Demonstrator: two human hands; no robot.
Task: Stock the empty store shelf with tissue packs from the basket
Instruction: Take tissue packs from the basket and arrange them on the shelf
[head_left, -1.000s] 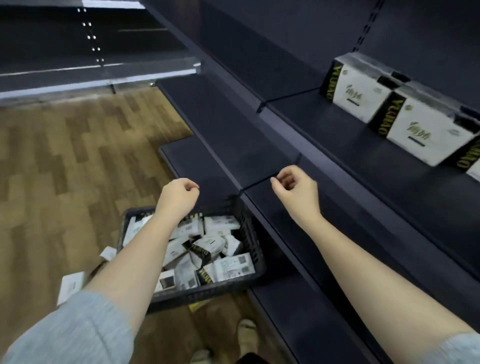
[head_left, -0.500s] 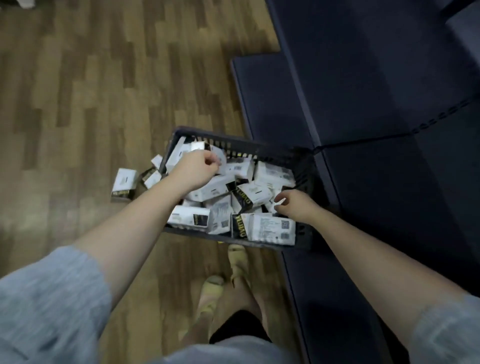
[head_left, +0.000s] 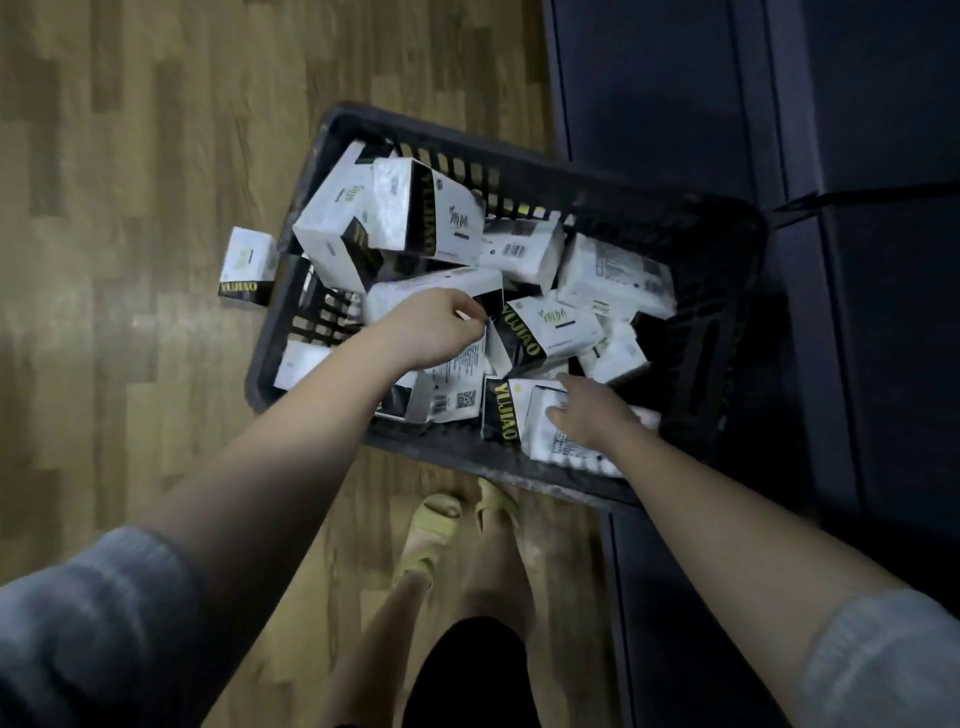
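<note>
A black plastic basket (head_left: 724, 291) stands on the wood floor, filled with several white tissue packs with black and yellow bands. My left hand (head_left: 428, 330) is inside it with curled fingers, pinching the edge of a pack (head_left: 457, 387) in the middle of the pile. My right hand (head_left: 589, 413) lies on a pack (head_left: 514, 415) by the near rim, thumb and fingers closing over its top. The dark store shelf (head_left: 883, 338) runs along the right, and only its low boards show.
One loose tissue pack (head_left: 247, 267) lies on the floor just left of the basket. My feet in yellow sandals (head_left: 434, 525) stand close to the basket's near rim. Wood floor (head_left: 130, 208) stretches to the left.
My view dropped from the shelf to the basket. Both hands came down from shelf height into the basket and now touch packs.
</note>
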